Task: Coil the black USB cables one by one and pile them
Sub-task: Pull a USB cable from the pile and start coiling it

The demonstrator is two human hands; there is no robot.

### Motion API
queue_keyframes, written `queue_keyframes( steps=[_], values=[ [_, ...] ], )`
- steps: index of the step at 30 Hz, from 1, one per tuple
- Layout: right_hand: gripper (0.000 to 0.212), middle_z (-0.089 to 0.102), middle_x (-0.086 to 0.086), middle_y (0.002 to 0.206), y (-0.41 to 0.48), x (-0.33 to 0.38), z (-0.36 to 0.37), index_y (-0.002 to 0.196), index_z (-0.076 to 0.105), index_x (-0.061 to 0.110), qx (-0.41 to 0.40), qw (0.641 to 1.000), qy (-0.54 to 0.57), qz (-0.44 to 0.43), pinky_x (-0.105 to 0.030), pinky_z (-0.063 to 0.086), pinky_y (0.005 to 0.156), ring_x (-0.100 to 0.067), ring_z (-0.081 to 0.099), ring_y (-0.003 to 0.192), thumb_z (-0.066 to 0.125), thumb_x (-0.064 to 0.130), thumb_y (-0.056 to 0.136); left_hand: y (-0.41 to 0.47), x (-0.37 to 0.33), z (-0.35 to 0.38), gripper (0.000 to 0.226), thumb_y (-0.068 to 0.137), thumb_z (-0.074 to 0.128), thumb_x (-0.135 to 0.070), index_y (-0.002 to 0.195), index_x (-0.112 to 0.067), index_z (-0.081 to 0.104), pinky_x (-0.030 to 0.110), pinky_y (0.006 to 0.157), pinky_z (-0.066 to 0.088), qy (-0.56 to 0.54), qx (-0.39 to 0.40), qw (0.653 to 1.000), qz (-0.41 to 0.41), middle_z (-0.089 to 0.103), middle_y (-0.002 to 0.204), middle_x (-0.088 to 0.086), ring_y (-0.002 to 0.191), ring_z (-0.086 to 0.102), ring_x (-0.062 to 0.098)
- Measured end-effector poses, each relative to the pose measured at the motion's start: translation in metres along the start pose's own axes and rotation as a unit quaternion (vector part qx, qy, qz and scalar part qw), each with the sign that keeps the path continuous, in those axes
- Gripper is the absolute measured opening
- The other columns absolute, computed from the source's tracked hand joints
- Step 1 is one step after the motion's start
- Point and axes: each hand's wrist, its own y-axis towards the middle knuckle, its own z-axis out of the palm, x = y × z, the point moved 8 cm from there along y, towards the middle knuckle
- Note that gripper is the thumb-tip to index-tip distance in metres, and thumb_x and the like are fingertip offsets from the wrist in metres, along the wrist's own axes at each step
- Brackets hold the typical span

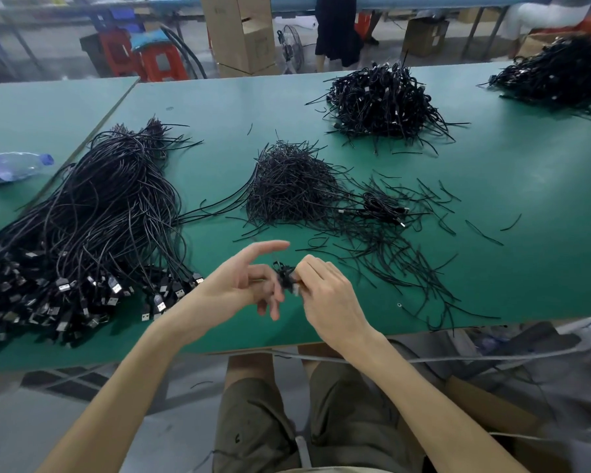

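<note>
right hand (325, 295) grips coiled cable (285, 275) (left hand (241, 285) beside)

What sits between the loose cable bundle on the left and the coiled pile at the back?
Head view: a heap of short black ties lies between the loose bundle and the coiled pile.

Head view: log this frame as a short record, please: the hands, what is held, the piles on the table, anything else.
left hand: fingers spread and blurred beside the coiled cable; grip unclear
right hand: pinches the coiled cable
coiled cable: small black bundle between the hands, above the table near its front edge
uncoiled cables: large heap at left, plugs toward the person
thin black strands: heap at centre, strays scattered rightward
coiled piles: one far centre, another far right
bottle: plastic, lying at far left
</note>
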Motion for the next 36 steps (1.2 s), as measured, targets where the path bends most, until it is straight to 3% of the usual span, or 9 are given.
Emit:
queue_keyframes(
  steps=[4, 6, 9, 13, 16, 23, 26, 33, 36],
  values=[
    [0.019, 0.055, -0.009, 0.085, 0.001, 0.000, 0.001, 0.088, 0.055, 0.004, 0.017, 1.000, 0.010, 0.017, -0.027, 0.035, 0.068, -0.027, 0.048, 0.070, 0.060, -0.013, 0.080, 0.005, -0.005, 0.001, 0.035, 0.097, 0.064, -0.006, 0.124, -0.027, 0.063, 0.022, 0.060, 0.046, 0.179, -0.029, 0.983, 0.011, 0.074, 0.087, -0.003, 0.064, 0.070, 0.019],
    [0.019, 0.053, -0.009, 0.084, 0.001, 0.000, 0.001, 0.087, 0.054, 0.003, 0.017, 0.999, 0.023, 0.025, -0.029, 0.033, 0.065, -0.028, 0.045, 0.068, 0.058, -0.014, 0.083, 0.006, -0.010, -0.009, 0.017, 0.091, 0.072, -0.031, 0.107, -0.038, 0.068, 0.024, 0.061, 0.043, 0.309, -0.085, 0.947, 0.014, 0.068, 0.079, -0.018, 0.062, 0.060, 0.004],
    [0.014, 0.051, -0.005, 0.083, -0.001, -0.008, 0.007, 0.086, 0.053, 0.002, 0.011, 0.988, 0.124, 0.092, -0.033, 0.038, 0.063, -0.025, 0.044, 0.069, 0.059, -0.010, 0.090, 0.009, -0.018, -0.014, 0.015, 0.089, 0.068, -0.049, 0.099, -0.039, 0.070, 0.031, 0.067, 0.042, 0.402, -0.122, 0.907, 0.027, 0.057, 0.078, -0.015, 0.075, 0.052, 0.000],
    [0.011, 0.059, 0.002, 0.080, -0.006, -0.022, 0.015, 0.085, 0.063, 0.005, -0.019, 0.940, 0.270, 0.210, -0.020, 0.043, 0.066, -0.009, 0.055, 0.072, 0.068, 0.007, 0.095, 0.011, -0.021, -0.011, 0.046, 0.089, 0.044, -0.068, 0.088, -0.030, 0.069, 0.034, 0.062, 0.044, 0.427, -0.161, 0.890, 0.012, 0.055, 0.075, -0.010, 0.071, 0.053, 0.006],
    [0.021, 0.055, -0.004, 0.077, -0.008, -0.019, 0.022, 0.079, 0.053, 0.003, -0.012, 0.936, 0.281, 0.210, -0.034, 0.045, 0.064, -0.021, 0.049, 0.070, 0.068, 0.006, 0.095, 0.014, -0.016, -0.016, 0.044, 0.096, 0.050, -0.062, 0.065, -0.031, 0.055, 0.030, 0.049, 0.030, 0.451, -0.197, 0.870, -0.039, 0.048, 0.056, -0.008, 0.054, 0.046, 0.008],
    [0.017, 0.051, -0.004, 0.079, -0.001, 0.006, 0.014, 0.081, 0.055, 0.006, 0.002, 0.999, 0.042, 0.002, -0.030, 0.038, 0.064, -0.020, 0.041, 0.066, 0.062, 0.003, 0.097, 0.021, 0.017, -0.025, 0.060, 0.100, 0.048, -0.055, 0.062, -0.014, 0.068, 0.027, 0.045, 0.031, 0.443, -0.173, 0.865, -0.160, 0.048, 0.045, -0.002, 0.045, 0.042, 0.020],
    [0.017, 0.052, -0.007, 0.079, -0.003, 0.020, 0.015, 0.083, 0.057, 0.007, -0.005, 0.990, -0.083, -0.110, -0.033, 0.042, 0.064, -0.022, 0.045, 0.069, 0.066, -0.007, 0.089, 0.021, 0.027, -0.027, 0.059, 0.100, 0.048, -0.054, 0.062, -0.014, 0.071, 0.026, 0.045, 0.032, 0.439, -0.156, 0.865, -0.186, 0.049, 0.045, -0.002, 0.045, 0.044, 0.020],
    [0.020, 0.058, -0.005, 0.081, -0.003, 0.012, 0.009, 0.087, 0.062, 0.005, 0.007, 0.996, -0.064, -0.054, -0.036, 0.050, 0.065, -0.022, 0.053, 0.067, 0.057, 0.017, 0.101, 0.029, 0.023, -0.017, 0.061, 0.105, 0.047, -0.045, 0.052, -0.015, 0.040, 0.031, 0.049, 0.025, 0.403, -0.132, 0.900, -0.099, 0.039, 0.057, 0.001, 0.049, 0.034, 0.012],
    [0.028, 0.061, -0.007, 0.100, -0.002, 0.003, 0.006, 0.105, 0.063, 0.004, 0.026, 0.999, -0.029, 0.004, -0.035, 0.052, 0.080, -0.024, 0.060, 0.088, 0.074, 0.024, 0.090, 0.029, 0.031, -0.017, 0.053, 0.106, 0.044, -0.044, 0.066, -0.011, 0.053, 0.026, 0.047, 0.035, 0.365, -0.124, 0.916, -0.114, 0.055, 0.058, -0.001, 0.050, 0.050, 0.017]
  ],
)
